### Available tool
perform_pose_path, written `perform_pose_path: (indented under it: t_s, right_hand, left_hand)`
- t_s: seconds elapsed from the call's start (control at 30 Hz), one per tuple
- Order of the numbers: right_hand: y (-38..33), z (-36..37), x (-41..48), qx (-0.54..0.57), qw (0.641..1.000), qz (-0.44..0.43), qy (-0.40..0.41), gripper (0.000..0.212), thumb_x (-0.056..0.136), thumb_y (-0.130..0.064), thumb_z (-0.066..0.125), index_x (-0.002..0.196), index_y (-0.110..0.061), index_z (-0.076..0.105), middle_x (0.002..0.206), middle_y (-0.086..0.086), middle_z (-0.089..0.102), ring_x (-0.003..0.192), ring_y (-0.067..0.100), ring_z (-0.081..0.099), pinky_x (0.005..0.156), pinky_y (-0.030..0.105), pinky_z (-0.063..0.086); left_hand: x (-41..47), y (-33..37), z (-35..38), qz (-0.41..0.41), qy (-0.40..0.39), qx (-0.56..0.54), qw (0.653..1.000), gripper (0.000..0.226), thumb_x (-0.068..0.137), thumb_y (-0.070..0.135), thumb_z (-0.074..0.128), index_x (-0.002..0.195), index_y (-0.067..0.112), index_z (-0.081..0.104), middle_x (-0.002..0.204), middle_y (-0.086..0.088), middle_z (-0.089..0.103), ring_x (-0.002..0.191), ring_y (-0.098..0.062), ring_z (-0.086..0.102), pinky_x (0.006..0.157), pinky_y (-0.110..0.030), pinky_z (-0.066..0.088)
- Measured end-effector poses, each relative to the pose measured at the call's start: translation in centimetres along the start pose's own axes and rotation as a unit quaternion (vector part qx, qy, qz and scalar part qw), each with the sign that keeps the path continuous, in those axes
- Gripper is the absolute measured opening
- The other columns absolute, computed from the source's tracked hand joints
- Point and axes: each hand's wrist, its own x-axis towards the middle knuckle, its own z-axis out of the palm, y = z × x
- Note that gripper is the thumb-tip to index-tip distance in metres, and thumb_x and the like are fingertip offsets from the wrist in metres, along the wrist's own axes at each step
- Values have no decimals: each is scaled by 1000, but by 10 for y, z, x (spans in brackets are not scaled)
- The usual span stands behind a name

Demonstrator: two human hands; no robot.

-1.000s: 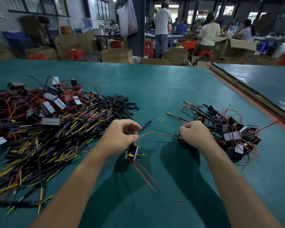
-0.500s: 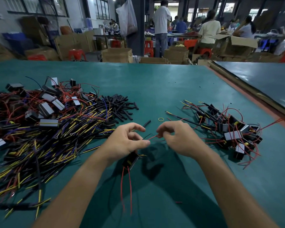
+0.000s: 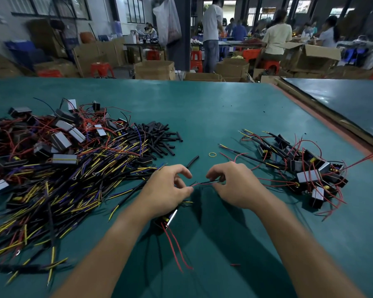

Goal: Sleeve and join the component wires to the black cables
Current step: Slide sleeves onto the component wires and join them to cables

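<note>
My left hand (image 3: 167, 189) grips a small black component (image 3: 166, 220) that hangs under the palm, with two red wires (image 3: 177, 248) trailing toward me. Its thumb and forefinger pinch a thin red wire (image 3: 199, 184) that runs across to my right hand (image 3: 230, 186). There, curled fingers pinch the other end of that wire together with a thin black cable (image 3: 211, 181). A short black sleeve (image 3: 192, 161) lies on the mat just beyond my left hand.
A large heap of black cables with yellow tips (image 3: 58, 186) and loose components (image 3: 60, 138) fills the left. Black sleeve tubes (image 3: 159, 140) lie behind it. Joined parts (image 3: 306, 171) pile up on the right, near a yellow rubber band (image 3: 212, 154). People work at far tables.
My hands have come together at the middle. The right hand moved left from the right pile, and the component's red wires now hang toward me.
</note>
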Motion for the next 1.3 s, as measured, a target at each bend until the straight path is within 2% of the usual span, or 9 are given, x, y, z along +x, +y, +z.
perform_pose_path:
  t_s: [0.1, 0.17, 0.27, 0.4, 0.6, 0.73, 0.83, 1.0, 1.3]
  right_hand:
    - [0, 3, 0, -13, 1000, 9, -9, 24, 84, -17, 64, 104, -29, 69, 86, -16, 67, 83, 11, 58, 87, 25, 43]
    - [1, 5, 1, -17, 1000, 16, 2, 23, 83, -17, 63, 102, -29, 69, 80, -15, 66, 78, 11, 54, 81, 25, 41]
    - [1, 4, 1, -2, 999, 27, 29, 20, 83, -17, 62, 98, -28, 71, 83, -12, 69, 76, 12, 55, 74, 24, 41]
    - [1, -1, -1, 25, 998, 26, 48, 21, 81, -16, 59, 92, -29, 72, 78, -13, 68, 65, 4, 52, 69, 22, 40]
    - [-4, -6, -3, 38, 999, 14, 12, 14, 78, -25, 60, 81, -31, 72, 71, -11, 67, 62, 2, 55, 62, 21, 40]
    - [-4, -7, -3, 23, 1000, 5, -2, 12, 82, -26, 63, 82, -29, 74, 74, -12, 70, 67, 7, 58, 66, 22, 43]
    - [-2, -7, -3, 30, 1000, 5, 1, 10, 85, -26, 65, 86, -29, 74, 75, -10, 70, 64, 5, 56, 67, 23, 45]
    - [-2, -5, 0, 77, 997, -3, 19, 11, 87, -28, 68, 97, -29, 72, 73, -12, 63, 59, -2, 49, 67, 23, 39]
    - [-1, -5, 0, 103, 994, -18, 2, 11, 84, -26, 73, 94, -29, 71, 69, -12, 63, 52, -3, 50, 60, 18, 37]
  left_hand:
    - [0, -1, -3, -11, 19, 26, 999, 20, 79, 19, 77, 94, 26, 65, 67, 8, 69, 46, 1, 49, 57, -22, 41]
    - [1, -2, -6, -19, 24, 21, 999, 21, 76, 17, 80, 91, 24, 67, 68, 7, 70, 48, 0, 52, 58, -23, 43]
    - [0, 1, -8, -29, -5, -18, 999, 18, 76, 13, 81, 86, 20, 68, 67, 3, 70, 49, -8, 56, 56, -25, 47]
    - [-1, 4, -4, -36, -16, -46, 998, 13, 82, 8, 73, 77, 17, 65, 64, -3, 67, 40, -15, 55, 44, -25, 45]
    - [-2, 7, 0, -33, -11, -30, 999, 20, 81, 4, 60, 81, 24, 56, 71, -10, 66, 40, -22, 55, 47, -32, 46]
    - [-4, 9, -1, -25, -31, -57, 998, 17, 85, 8, 68, 77, 19, 58, 66, -2, 65, 37, -17, 48, 41, -25, 43]
    - [-6, 12, -3, -22, -46, -89, 995, 14, 91, 16, 66, 79, 13, 60, 64, -5, 68, 33, -17, 47, 37, -18, 35]
    - [-6, 14, -5, -35, -61, -102, 992, 3, 93, 8, 59, 91, 8, 59, 62, -6, 70, 32, -19, 44, 36, -18, 33]
    - [-10, 18, -8, -67, -82, -108, 988, 4, 84, 2, 59, 82, 6, 58, 61, -11, 70, 29, -20, 39, 36, -17, 32]
